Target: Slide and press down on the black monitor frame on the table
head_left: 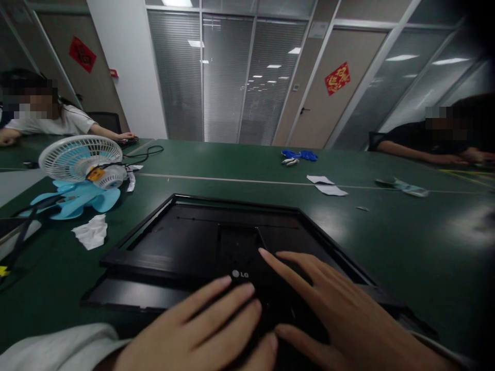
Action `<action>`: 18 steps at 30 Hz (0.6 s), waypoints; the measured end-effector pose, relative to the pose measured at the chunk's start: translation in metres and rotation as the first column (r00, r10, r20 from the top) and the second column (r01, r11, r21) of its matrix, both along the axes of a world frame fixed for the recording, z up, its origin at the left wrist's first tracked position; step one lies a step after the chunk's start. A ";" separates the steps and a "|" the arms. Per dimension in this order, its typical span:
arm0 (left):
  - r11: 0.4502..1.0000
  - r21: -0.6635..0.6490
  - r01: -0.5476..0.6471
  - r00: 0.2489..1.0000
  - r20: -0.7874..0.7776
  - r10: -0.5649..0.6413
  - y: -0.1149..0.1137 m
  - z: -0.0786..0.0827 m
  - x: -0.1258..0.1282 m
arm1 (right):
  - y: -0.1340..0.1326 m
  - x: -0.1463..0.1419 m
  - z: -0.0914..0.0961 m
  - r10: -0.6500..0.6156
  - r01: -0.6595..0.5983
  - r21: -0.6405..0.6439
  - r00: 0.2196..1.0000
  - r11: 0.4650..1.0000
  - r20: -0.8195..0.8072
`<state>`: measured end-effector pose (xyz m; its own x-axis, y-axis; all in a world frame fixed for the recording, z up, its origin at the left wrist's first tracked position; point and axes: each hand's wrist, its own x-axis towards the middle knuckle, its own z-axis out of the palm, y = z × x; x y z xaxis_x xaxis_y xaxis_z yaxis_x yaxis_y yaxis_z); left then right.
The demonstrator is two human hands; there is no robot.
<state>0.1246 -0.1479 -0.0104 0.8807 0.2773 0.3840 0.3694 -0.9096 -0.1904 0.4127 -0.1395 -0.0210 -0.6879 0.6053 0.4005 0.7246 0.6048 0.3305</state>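
Observation:
A black plastic monitor frame (152, 260) with an LG logo lies flat in front of me. Inside its border shows a black panel (193, 239) with a square recess (237, 242) in the middle. Another black plastic part (124, 293) sticks out under the near left edge. My left hand (201, 330) lies palm down at the near middle, fingers stretched out just below the logo. To its right, my right hand (328, 299) has its fingers spread, the index tip by the recess. Neither hand grips anything that I can see; the near edge is hidden behind them.
A white fan (83, 159) with light-blue blades (77, 198) and a crumpled tissue (92, 232) are on the left of the green table (216, 159). Blue gloves (299, 154) and white papers (327, 185) lie farther back. Two people sit at the far left and right.

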 end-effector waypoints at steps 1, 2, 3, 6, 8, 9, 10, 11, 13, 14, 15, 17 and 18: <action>0.995 0.028 -0.094 0.996 0.015 0.093 0.004 0.003 -0.003 | 0.003 0.003 0.000 -0.001 0.001 -0.010 1.000 1.000 0.013; 0.980 0.033 -0.195 0.980 0.028 0.195 0.008 0.005 -0.005 | 0.005 0.005 0.000 0.003 -0.003 -0.008 1.000 1.000 0.026; 0.957 0.013 -0.290 0.957 0.031 0.290 0.012 0.006 -0.008 | 0.007 0.007 0.001 0.012 -0.012 0.006 0.999 1.000 0.036; 0.892 -0.068 -0.447 0.894 0.009 0.448 0.022 0.004 -0.015 | 0.013 0.009 0.003 0.054 -0.055 0.036 0.998 0.998 0.038; 0.881 -0.074 -0.467 0.884 -0.006 0.468 0.028 0.001 -0.019 | 0.017 0.010 0.005 0.085 -0.085 0.003 0.996 0.996 0.017; 0.885 -0.063 -0.462 0.887 -0.008 0.462 0.030 0.000 -0.020 | 0.019 0.011 0.005 0.098 -0.098 -0.020 0.995 0.995 0.006; 0.893 -0.047 -0.448 0.894 -0.007 0.449 0.033 -0.001 -0.021 | 0.021 0.012 0.005 0.105 -0.105 -0.037 0.995 0.994 -0.001; 0.902 -0.027 -0.431 0.902 -0.006 0.431 0.035 -0.001 -0.022 | 0.022 0.012 0.005 0.110 -0.110 -0.044 0.994 0.993 -0.001; 0.917 0.020 -0.398 0.917 0.006 0.398 0.039 -0.001 -0.022 | 0.025 0.014 0.002 0.122 -0.121 -0.028 0.992 0.992 0.026; 0.922 0.037 -0.384 0.923 0.008 0.384 0.040 -0.002 -0.023 | 0.026 0.015 0.000 0.133 -0.133 -0.006 0.990 0.991 0.042; 0.925 0.048 -0.376 0.927 0.004 0.376 0.041 -0.003 -0.024 | 0.027 0.015 -0.003 0.140 -0.141 0.014 0.989 0.990 0.056; 0.926 0.035 -0.376 0.927 -0.010 0.376 0.043 -0.006 -0.026 | 0.030 0.016 -0.010 0.150 -0.153 0.043 0.986 0.987 0.077; 0.924 0.003 -0.383 0.924 -0.010 0.383 0.043 -0.009 -0.027 | 0.031 0.018 -0.015 0.148 -0.152 0.066 0.986 0.986 0.074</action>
